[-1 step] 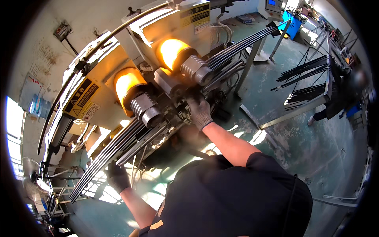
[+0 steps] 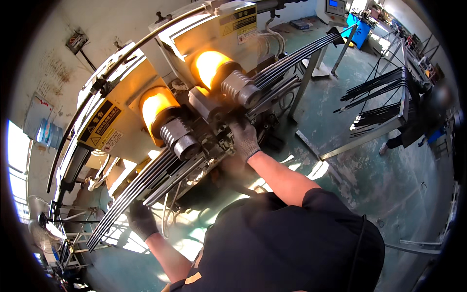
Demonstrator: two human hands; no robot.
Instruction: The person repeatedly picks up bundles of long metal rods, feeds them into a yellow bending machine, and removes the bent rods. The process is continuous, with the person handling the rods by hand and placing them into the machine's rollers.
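Fingers of the gloved left hand [image 2: 141, 219] clasp the long dark metal strips [image 2: 146, 187] near their low end; the right hand [image 2: 244, 138] presses the machine [image 2: 204, 104]. Strips look stiff, heavy, best held near an end.

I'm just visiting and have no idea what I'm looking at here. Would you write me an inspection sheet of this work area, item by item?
Surface: green painted concrete floor, scuffed and sunlit in patches.
Job's things: long dark metal strips run through a machine with two ribbed rollers.
Clutter: more dark strips on a metal rack.
Hands: left hand, dark glove, grips the strips' near end; right hand, grey glove, rests on the machine between the rollers.
Cables: pale hoses behind the machine; thin wires below it.
Surroundings: blue cabinet, fan, water bottle by the wall.
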